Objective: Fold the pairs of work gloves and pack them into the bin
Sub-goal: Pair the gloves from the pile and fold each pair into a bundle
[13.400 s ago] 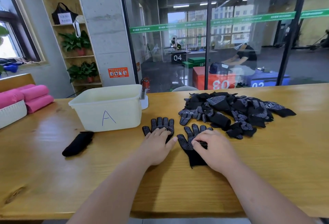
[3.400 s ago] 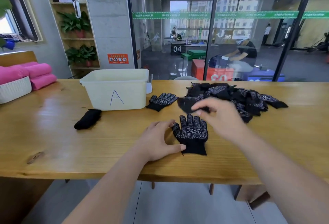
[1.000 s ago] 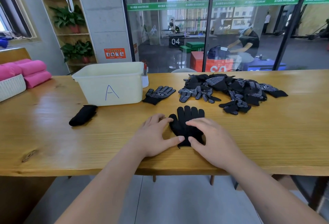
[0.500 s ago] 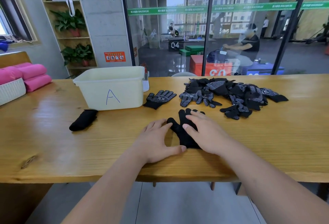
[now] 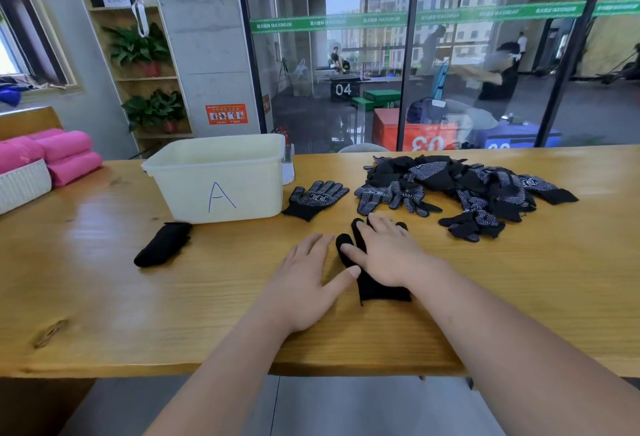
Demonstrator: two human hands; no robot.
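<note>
Hands: left hand (image 5: 308, 279) flat on the surface (image 5: 519, 279), fingers spread; right hand (image 5: 388, 255) flat, fingers spread, pressing the black gloves (image 5: 381, 292).
Glove axis: near to far, fingertips far, cuff near.
Glove place: under the right hand, left thumb at their edge; bin (image 5: 221, 176) far left.

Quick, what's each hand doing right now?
Left hand: open, flat on the table.
Right hand: open, pressing flat on the black glove.
</note>
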